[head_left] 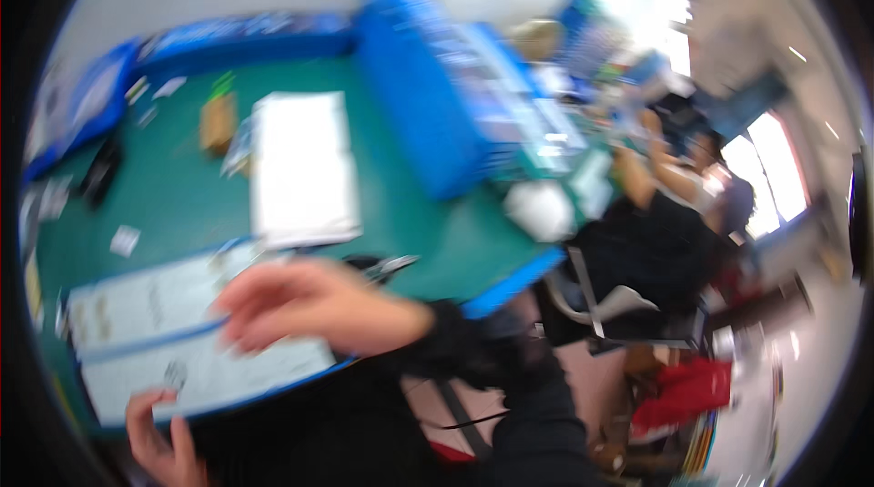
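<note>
The picture is smeared by motion. My right hand [319, 307] hovers over a pale, blue-edged board [264, 369], its fingers loosely bent and apart with nothing visible between them. Low at the left, beside the board's near edge, my left hand [162, 441] has thumb and forefinger spread, and I see nothing in it. A blue strip [155, 343] crosses the board. Small brownish pieces [91, 316] lie at its left end, and a small dark ring-like shape [176, 375] is near its front. Just beyond my right hand lies a blurred dark and silver tool [387, 268].
A white paper stack [305, 168] lies on the green table [401, 223]. Left of it are a tan, green-topped object [218, 123] and a black object [102, 168]. A long blue box [419, 96] stands behind. Another person [674, 177] sits at the right.
</note>
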Demonstrator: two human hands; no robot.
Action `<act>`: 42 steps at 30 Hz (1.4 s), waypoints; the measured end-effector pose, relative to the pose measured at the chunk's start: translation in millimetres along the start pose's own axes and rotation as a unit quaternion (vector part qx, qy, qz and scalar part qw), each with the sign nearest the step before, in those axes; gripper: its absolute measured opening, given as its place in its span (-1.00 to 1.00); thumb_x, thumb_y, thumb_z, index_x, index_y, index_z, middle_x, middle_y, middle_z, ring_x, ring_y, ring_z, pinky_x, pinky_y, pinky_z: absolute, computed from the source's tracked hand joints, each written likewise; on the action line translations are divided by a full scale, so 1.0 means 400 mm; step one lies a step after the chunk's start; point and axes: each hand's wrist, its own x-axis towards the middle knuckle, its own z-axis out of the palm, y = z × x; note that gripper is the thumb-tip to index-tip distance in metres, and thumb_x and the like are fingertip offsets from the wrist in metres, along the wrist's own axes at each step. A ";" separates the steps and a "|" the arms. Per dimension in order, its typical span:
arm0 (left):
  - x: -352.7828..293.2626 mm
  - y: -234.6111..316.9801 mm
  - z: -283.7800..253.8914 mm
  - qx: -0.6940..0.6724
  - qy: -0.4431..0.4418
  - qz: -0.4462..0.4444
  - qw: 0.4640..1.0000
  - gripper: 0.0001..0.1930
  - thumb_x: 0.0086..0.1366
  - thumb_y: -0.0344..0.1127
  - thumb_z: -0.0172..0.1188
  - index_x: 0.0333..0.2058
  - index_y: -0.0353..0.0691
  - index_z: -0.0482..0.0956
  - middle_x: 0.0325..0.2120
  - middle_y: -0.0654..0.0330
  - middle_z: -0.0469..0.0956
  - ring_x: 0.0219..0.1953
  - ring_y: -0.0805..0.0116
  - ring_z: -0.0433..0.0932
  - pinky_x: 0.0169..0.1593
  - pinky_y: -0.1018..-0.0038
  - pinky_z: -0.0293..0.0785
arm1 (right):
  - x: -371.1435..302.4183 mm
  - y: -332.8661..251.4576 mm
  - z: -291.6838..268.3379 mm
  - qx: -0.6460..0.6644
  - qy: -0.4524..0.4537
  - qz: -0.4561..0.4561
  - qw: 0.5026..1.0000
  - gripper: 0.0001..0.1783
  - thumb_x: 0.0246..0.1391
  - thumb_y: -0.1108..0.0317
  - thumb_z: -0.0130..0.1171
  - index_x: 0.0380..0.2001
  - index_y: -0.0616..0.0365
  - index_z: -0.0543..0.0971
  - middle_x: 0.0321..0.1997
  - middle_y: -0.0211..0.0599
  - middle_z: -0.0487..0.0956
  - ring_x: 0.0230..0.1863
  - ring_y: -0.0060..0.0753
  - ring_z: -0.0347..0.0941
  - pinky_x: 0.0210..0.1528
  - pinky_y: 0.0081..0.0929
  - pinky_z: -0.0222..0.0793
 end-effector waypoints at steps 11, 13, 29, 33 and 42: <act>0.046 0.028 0.050 0.184 -0.069 0.075 0.978 -0.72 -0.08 -0.43 0.39 -0.31 -0.17 0.60 -0.28 0.21 0.58 -0.20 0.21 0.54 -0.11 0.37 0.42 | 0.024 0.026 0.012 -0.269 0.105 0.137 0.948 -0.68 0.11 0.51 0.00 -0.03 0.22 0.47 -0.15 -0.35 0.56 -0.18 -0.59 0.43 -0.10 -0.61 0.29; 0.047 0.016 0.059 0.180 -0.068 0.068 0.979 -0.72 -0.08 -0.44 0.38 -0.31 -0.18 0.60 -0.28 0.21 0.58 -0.21 0.22 0.54 -0.13 0.37 0.42 | 0.052 0.022 0.051 -0.428 0.055 0.127 0.893 -0.69 0.11 0.48 0.04 -0.05 0.16 0.50 -0.18 -0.35 0.60 -0.24 -0.59 0.44 -0.21 -0.61 0.30; 0.056 -0.013 0.008 0.175 -0.004 0.054 0.983 -0.84 -0.05 -0.53 0.30 -0.42 -0.21 0.61 -0.38 0.21 0.58 -0.26 0.23 0.53 -0.17 0.41 0.41 | 0.285 0.015 -0.165 -0.666 0.121 0.028 0.735 -0.80 0.00 0.39 0.23 -0.26 0.16 0.59 -0.40 -0.34 0.57 -0.41 -0.41 0.42 -0.35 -0.50 0.35; 0.068 -0.015 0.006 0.176 0.001 0.054 0.983 -0.83 -0.05 -0.53 0.31 -0.42 -0.21 0.61 -0.37 0.21 0.58 -0.25 0.23 0.53 -0.17 0.40 0.42 | 0.292 0.007 -0.214 -0.737 0.097 0.078 0.664 -0.76 -0.03 0.30 0.27 -0.28 0.17 0.58 -0.43 -0.26 0.56 -0.37 -0.28 0.49 -0.29 -0.44 0.40; 0.078 -0.024 0.006 0.181 0.000 0.053 0.982 -0.81 -0.04 -0.55 0.28 -0.39 -0.21 0.61 -0.35 0.20 0.58 -0.23 0.20 0.52 -0.15 0.38 0.42 | 0.301 -0.091 -0.251 -0.516 0.130 0.091 0.842 -0.83 0.21 0.35 0.07 -0.33 0.27 0.48 -0.46 -0.37 0.57 -0.37 -0.60 0.52 -0.33 -0.67 0.38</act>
